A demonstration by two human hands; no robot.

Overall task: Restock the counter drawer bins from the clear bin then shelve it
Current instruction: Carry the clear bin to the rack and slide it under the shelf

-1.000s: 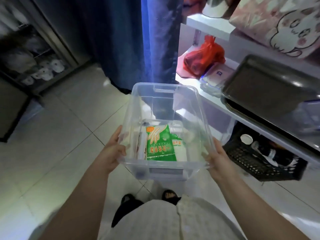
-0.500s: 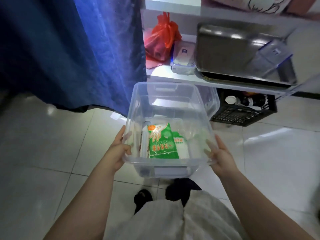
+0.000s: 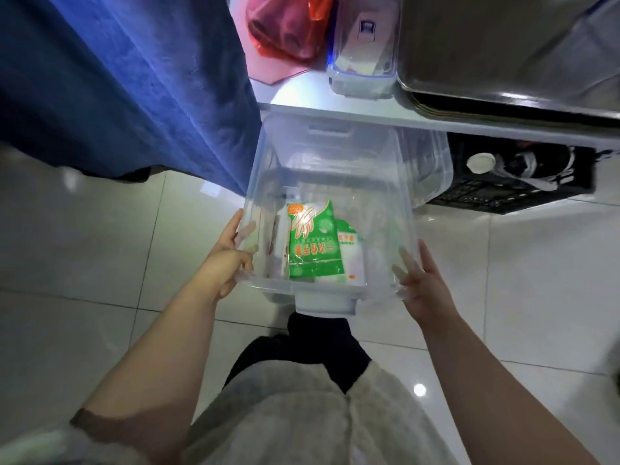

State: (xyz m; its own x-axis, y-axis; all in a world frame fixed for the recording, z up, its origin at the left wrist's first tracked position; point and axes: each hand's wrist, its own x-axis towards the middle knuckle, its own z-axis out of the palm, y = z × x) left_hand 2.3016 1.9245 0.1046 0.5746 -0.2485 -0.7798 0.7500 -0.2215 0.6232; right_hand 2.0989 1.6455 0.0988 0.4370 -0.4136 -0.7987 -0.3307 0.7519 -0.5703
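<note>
Pale glossy tiled floor (image 3: 84, 263) fills most of the room. A blue curtain (image 3: 117, 78) hangs at the left, down to the tiles. A white shelf (image 3: 295, 92) runs across the top right. A big metal tray (image 3: 503, 45) lies on its right part, overhanging the front edge a bit.

The person stands facing the shelf in a light top (image 3: 302, 414) and dark trousers (image 3: 318, 347), both arms out, and holds the clear bin (image 3: 335, 152) up off the floor in front of them. Its long side points at the shelf. The far end meets the shelf's front edge from below; can't tell if they touch.

Under the shelf on the floor sits a black crate (image 3: 503, 196) at the right, with bottles in it, one with a white cap (image 3: 481, 162). Between the crate and the held bin is a second clear tub (image 3: 436, 169), just beside the bin's right wall. On the shelf, left of the tray, stands a small lidded box (image 3: 364, 55) with a blue rim. A red plastic bag (image 3: 285, 28) lies left of that.

The left hand (image 3: 224, 263) grips the bin's left rim near the close corner, thumb over the edge, fingers curled on the outside. The right hand (image 3: 426, 290) holds the right rim, with fingers (image 3: 404, 266) hooked inside, visible through the plastic.

In the bin, at the near end, a green printed packet (image 3: 315, 243) lies flat on the bottom. A white packet (image 3: 352, 263) with a green top is partly tucked under its right side. More flat items are on its left, too blurred to name.
</note>
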